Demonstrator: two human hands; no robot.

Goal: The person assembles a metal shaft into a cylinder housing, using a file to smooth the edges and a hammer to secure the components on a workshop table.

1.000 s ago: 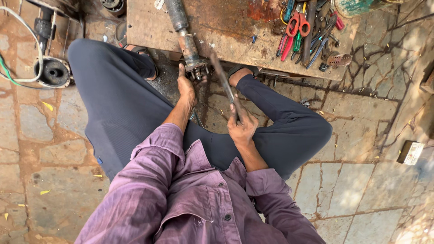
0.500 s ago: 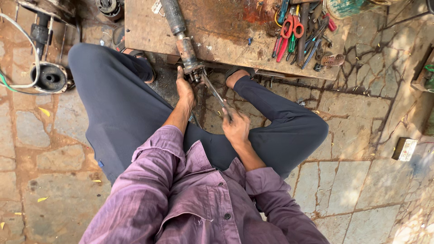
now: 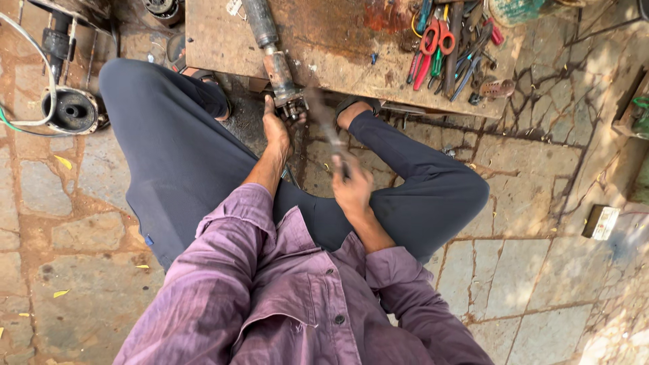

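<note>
1. Rusty steel makes up the shaft (image 3: 269, 51), which lies along the low wooden bench (image 3: 338, 64) with its lower end fitting (image 3: 292, 108) overhanging the near edge, just above the seated person's knees.
2. The left hand (image 3: 277, 128) sits against that end, fingers curled beside it. It is best kept clear of the strike point and only bracing.
3. The right hand (image 3: 353, 186) is clenched around the handle of a long metal tool (image 3: 324, 122), which is motion-blurred. Whether it touches the fitting cannot be told.
4. Judging from this, blows or prying should land squarely on the fitting, in short controlled strokes, so the shaft does not roll off the bench.
5. Pliers and screwdrivers (image 3: 446, 47) lie in a heap well apart on the bench's right, within reach if a grip is needed.
</note>
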